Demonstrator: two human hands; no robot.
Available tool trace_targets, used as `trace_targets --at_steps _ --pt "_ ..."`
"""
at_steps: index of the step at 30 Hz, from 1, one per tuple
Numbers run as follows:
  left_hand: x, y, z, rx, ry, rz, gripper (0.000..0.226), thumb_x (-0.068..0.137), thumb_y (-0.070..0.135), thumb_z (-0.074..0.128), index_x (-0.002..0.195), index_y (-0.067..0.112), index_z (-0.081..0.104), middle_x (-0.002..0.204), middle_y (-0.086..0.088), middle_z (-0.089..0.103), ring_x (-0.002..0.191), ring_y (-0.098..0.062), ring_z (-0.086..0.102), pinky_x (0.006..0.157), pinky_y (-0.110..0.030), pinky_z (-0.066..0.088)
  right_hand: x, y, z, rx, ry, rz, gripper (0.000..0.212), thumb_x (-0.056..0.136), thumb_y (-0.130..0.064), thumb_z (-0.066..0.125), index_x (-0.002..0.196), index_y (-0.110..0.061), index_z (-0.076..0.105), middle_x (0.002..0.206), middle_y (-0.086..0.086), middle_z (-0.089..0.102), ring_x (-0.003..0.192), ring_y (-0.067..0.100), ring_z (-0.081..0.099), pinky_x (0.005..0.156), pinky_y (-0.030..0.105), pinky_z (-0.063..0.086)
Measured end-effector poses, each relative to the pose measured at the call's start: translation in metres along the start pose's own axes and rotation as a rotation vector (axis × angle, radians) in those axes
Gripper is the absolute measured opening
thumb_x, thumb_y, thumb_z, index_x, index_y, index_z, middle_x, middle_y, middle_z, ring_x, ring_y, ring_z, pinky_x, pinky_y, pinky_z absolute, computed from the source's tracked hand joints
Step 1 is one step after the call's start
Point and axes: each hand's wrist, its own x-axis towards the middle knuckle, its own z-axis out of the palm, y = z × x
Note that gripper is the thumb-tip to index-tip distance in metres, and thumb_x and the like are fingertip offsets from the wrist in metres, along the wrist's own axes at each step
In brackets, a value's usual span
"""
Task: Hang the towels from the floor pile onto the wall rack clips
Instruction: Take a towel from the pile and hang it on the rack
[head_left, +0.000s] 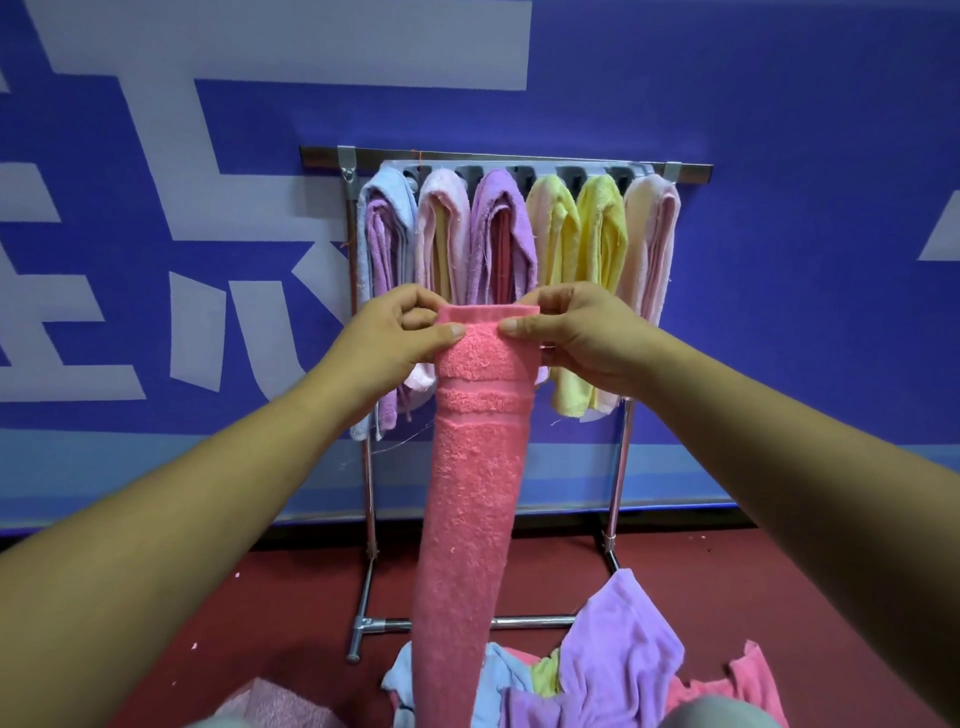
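A coral-pink towel (475, 493), folded into a long narrow strip, hangs from both my hands in front of the rack. My left hand (402, 332) pinches its top left corner and my right hand (566, 327) pinches its top right corner. Behind them the metal rack (519, 162) stands against the blue wall, its clips holding several towels in blue, pink, purple (501, 234) and yellow (597, 234). The floor pile (618, 670) of purple, blue, yellow and pink towels lies at the bottom right, below the hanging strip.
The rack's steel legs and foot bar (530, 621) stand on the red floor close to the pile. A pink textured item (275, 704) sits at the bottom left. The blue wall with large white characters fills the background.
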Motion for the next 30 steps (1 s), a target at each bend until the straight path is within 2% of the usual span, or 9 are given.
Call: trace_targets --at_steps 3,8,11,14,17,19,22,25,30 --pt "-0.002 -0.006 -0.001 -0.024 0.006 0.012 0.014 0.087 0.011 0.071 0.097 0.015 0.063 0.092 -0.006 0.076 0.089 -0.024 0.071 0.094 -0.047 0.054 0.001 -0.006 0.004 -0.207 -0.073 -0.015 0.019 0.087 -0.003 0.072 0.102 0.005 0.065 0.093 0.02 0.065 0.088 0.027 0.062 0.096 0.052 0.051" --pt "-0.01 -0.014 0.014 -0.023 -0.055 -0.006 0.018 0.087 0.009 0.072 0.102 0.008 0.062 0.091 -0.008 0.076 0.084 -0.019 0.071 0.087 -0.04 0.056 -0.005 -0.001 0.005 -0.517 -0.146 -0.006 0.023 0.086 -0.021 0.077 0.101 -0.004 0.074 0.101 0.024 0.071 0.083 0.022 0.066 0.086 0.048 0.056" --pt "-0.011 -0.021 0.014 -0.143 -0.087 -0.029 0.02 0.087 0.008 0.07 0.106 0.01 0.062 0.099 -0.009 0.076 0.093 -0.021 0.072 0.087 -0.035 0.057 -0.001 -0.005 0.002 -0.449 -0.122 -0.007 0.019 0.086 -0.016 0.076 0.096 0.0 0.073 0.094 0.025 0.071 0.084 0.024 0.066 0.089 0.049 0.055" --pt "-0.016 -0.041 0.017 -0.192 -0.244 -0.124 0.037 0.083 0.011 0.07 0.119 0.008 0.062 0.111 -0.01 0.073 0.102 -0.022 0.07 0.09 -0.033 0.057 0.004 -0.015 0.0 -0.332 -0.091 0.007 0.017 0.088 -0.007 0.071 0.098 0.007 0.068 0.091 0.019 0.065 0.087 0.028 0.061 0.083 0.042 0.052" --pt "-0.029 -0.081 0.026 -0.074 -0.342 -0.232 0.027 0.085 0.007 0.071 0.112 0.009 0.069 0.107 -0.004 0.075 0.1 -0.017 0.07 0.09 -0.028 0.055 0.009 -0.021 0.001 -0.224 -0.046 0.008 0.001 0.09 -0.001 0.065 0.089 -0.002 0.066 0.09 0.015 0.061 0.086 0.027 0.059 0.079 0.036 0.049" --pt "-0.04 -0.109 0.033 -0.058 -0.378 -0.296 0.022 0.085 0.01 0.074 0.106 0.01 0.072 0.104 -0.003 0.076 0.099 -0.016 0.07 0.089 -0.025 0.054 0.012 -0.022 -0.003 -0.186 -0.002 -0.001 0.011 0.09 -0.001 0.062 0.083 -0.009 0.064 0.087 0.013 0.059 0.086 0.028 0.056 0.08 0.04 0.046" --pt "-0.054 -0.14 0.04 -0.071 -0.41 -0.351 0.049 0.069 0.035 0.083 0.11 0.009 0.073 0.109 -0.006 0.075 0.106 -0.021 0.069 0.1 -0.034 0.052 0.014 -0.02 -0.011 -0.194 0.105 0.007 0.007 0.091 -0.004 0.062 0.086 -0.008 0.063 0.089 0.011 0.062 0.086 0.025 0.059 0.086 0.043 0.051" --pt "-0.061 -0.153 0.038 -0.094 -0.394 -0.359 0.064 0.058 0.047 0.089 0.108 0.01 0.074 0.109 -0.007 0.075 0.105 -0.022 0.07 0.102 -0.04 0.05 0.016 -0.011 -0.022 -0.242 0.262 0.041 0.006 0.092 -0.006 0.064 0.085 -0.007 0.063 0.091 0.013 0.061 0.086 0.025 0.061 0.09 0.045 0.054" --pt "-0.048 -0.143 0.022 -0.184 -0.314 -0.279 0.074 0.045 0.056 0.092 0.1 0.01 0.077 0.104 -0.005 0.075 0.093 -0.01 0.067 0.086 -0.021 0.052 0.011 0.027 -0.05 -0.418 0.435 0.198 0.011 0.091 -0.008 0.066 0.095 0.002 0.065 0.086 0.009 0.064 0.076 0.018 0.066 0.066 0.031 0.061"
